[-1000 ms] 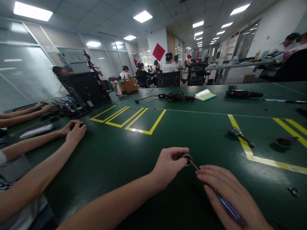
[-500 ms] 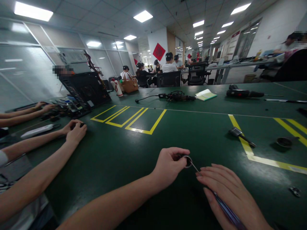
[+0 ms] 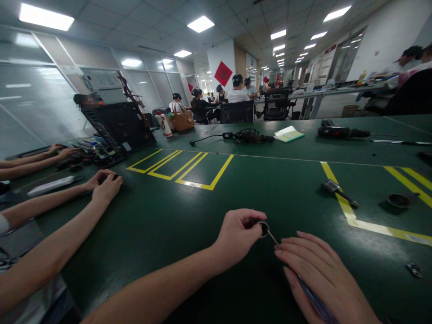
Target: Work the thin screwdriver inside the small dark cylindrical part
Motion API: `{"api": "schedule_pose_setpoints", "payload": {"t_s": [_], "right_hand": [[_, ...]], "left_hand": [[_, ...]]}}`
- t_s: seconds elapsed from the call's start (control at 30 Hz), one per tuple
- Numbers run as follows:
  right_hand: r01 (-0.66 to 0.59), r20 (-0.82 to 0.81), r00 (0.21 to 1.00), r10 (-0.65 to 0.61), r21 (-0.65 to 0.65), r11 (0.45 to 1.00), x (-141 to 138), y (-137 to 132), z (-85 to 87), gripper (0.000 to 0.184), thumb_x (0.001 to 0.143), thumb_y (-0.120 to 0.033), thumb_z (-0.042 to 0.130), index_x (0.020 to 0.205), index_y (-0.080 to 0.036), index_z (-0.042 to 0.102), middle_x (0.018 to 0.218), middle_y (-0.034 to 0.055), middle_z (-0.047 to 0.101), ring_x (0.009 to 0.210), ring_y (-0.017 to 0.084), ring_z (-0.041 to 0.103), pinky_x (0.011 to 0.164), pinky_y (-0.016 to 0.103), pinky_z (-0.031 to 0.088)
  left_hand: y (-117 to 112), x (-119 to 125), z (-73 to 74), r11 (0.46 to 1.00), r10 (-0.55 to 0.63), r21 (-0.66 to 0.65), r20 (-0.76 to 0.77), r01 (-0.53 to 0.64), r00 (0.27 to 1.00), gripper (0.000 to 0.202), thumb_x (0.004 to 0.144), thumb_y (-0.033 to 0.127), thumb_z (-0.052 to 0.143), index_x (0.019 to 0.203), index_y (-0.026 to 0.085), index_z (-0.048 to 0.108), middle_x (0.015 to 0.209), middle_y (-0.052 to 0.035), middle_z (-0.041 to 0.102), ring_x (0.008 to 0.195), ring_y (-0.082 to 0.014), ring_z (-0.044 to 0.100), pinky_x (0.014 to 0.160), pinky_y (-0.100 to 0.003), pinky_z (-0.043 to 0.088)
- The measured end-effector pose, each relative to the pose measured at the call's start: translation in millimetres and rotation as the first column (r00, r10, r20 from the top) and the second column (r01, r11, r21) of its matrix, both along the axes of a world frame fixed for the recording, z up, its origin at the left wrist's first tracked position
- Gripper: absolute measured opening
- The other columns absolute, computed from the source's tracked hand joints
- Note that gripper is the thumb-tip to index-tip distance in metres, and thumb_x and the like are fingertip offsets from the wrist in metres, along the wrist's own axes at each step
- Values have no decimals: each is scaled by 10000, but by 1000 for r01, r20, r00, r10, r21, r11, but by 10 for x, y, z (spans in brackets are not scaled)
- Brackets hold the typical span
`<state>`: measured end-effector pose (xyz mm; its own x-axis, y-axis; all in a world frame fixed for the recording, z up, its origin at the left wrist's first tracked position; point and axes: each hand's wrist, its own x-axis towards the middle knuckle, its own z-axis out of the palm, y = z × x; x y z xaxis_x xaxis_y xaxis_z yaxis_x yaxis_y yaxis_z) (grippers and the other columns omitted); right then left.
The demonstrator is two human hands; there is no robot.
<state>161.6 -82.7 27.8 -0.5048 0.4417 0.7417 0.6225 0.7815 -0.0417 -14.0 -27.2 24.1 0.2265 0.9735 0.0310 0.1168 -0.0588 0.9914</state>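
Note:
Just above the green table, my left hand [image 3: 236, 234] is closed round a small dark part with a round metal ring [image 3: 264, 229] at its end, facing right. My fingers cover most of that part. My right hand [image 3: 320, 270] is wrapped over a screwdriver [image 3: 312, 294] with a bluish translucent handle. Its thin metal shaft runs up and left, and the tip reaches into the ring's opening. What the tip touches inside cannot be made out.
On the table [image 3: 162, 216] to the right lie a dark metal part with a rod [image 3: 339, 192], a round cup-like part [image 3: 400, 200] and a small metal piece [image 3: 413, 270]. A power drill [image 3: 344, 132] and a notebook [image 3: 289, 133] lie farther back. A co-worker's hands [image 3: 104, 183] are at left.
The screwdriver and my right hand have shifted very slightly left. My left hand keeps its hold on the ringed part, nearly still.

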Motion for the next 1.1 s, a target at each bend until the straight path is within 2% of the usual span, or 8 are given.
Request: {"api": "schedule_pose_setpoints", "payload": {"t_s": [0.2, 0.43, 0.6, 0.67, 0.73, 0.9, 0.97, 1.1], "right_hand": [[3, -19, 1000, -3, 11, 1000, -19, 6, 50, 280, 731, -83, 490, 950, -188, 631, 808, 53, 757, 733, 209, 717, 739, 365, 548], [-23, -66, 998, 24, 21, 1000, 5, -7, 118, 227, 698, -75, 507, 848, -212, 608, 719, 12, 744, 677, 190, 712, 768, 347, 526], [-158, -159, 975, 155, -7, 987, 152, -28, 186, 210, 745, -73, 492, 809, -258, 570, 601, -63, 687, 622, 148, 694, 867, 298, 479], [-209, -220, 957, 191, -62, 976, 222, -29, 204, 192, 802, -117, 480, 833, -284, 568, 619, -77, 690, 642, 145, 694, 912, 288, 458], [-243, -271, 940, 206, -110, 964, 277, -26, 213, 196, 852, -153, 451, 843, -309, 571, 635, -86, 698, 639, 143, 697, 922, 278, 459], [-310, -357, 907, 223, -207, 928, 288, -29, 179, 181, 878, -174, 458, 892, -304, 584, 679, -56, 706, 653, 171, 704, 893, 328, 504], [-342, -412, 882, 227, -230, 911, 240, -44, 148, 155, 900, -218, 451, 902, -294, 586, 688, -38, 699, 668, 181, 701, 872, 339, 517], [-349, -578, 805, 134, -278, 895, 137, -94, 76, 161, 930, -312, 428, 903, -289, 586, 722, 0, 678, 743, 198, 682, 756, 305, 546]], "left_hand": [[-8, 23, 24, 999, 35, -5, -29, -35, 999, 237, 687, 121, 583, 896, 84, 688, 919, -129, 706, 774, -197, 665, 699, -328, 545], [-59, 4, 83, 999, -22, -40, -47, 20, 999, 210, 697, 114, 581, 882, 85, 678, 798, -99, 697, 702, -181, 650, 678, -334, 531], [-86, -13, 155, 975, -163, -126, 146, 182, 976, 364, 686, 118, 658, 1047, 142, 616, 952, -79, 666, 851, -176, 642, 787, -333, 518], [-91, -25, 153, 973, -215, -55, 140, 224, 967, 511, 661, 88, 681, 1148, 186, 563, 1062, -78, 621, 926, -187, 622, 800, -330, 515], [-88, -43, 142, 969, -225, 98, -11, 225, 974, 511, 681, 115, 689, 1166, 212, 562, 1120, -85, 576, 949, -194, 600, 755, -312, 517], [-6, -92, 111, 873, -99, 404, -402, 273, 910, 346, 645, 307, 773, 928, 176, 624, 926, -52, 600, 861, -188, 530, 746, -322, 441], [45, -99, 73, 889, -105, 376, -386, 261, 916, 391, 594, 340, 802, 849, 160, 566, 849, -27, 570, 788, -162, 499, 713, -299, 419], [96, -89, -21, 941, -272, 162, -167, 298, 948, 447, 625, 300, 781, 887, 177, 440, 813, 14, 506, 666, -95, 466, 581, -212, 384]]}}
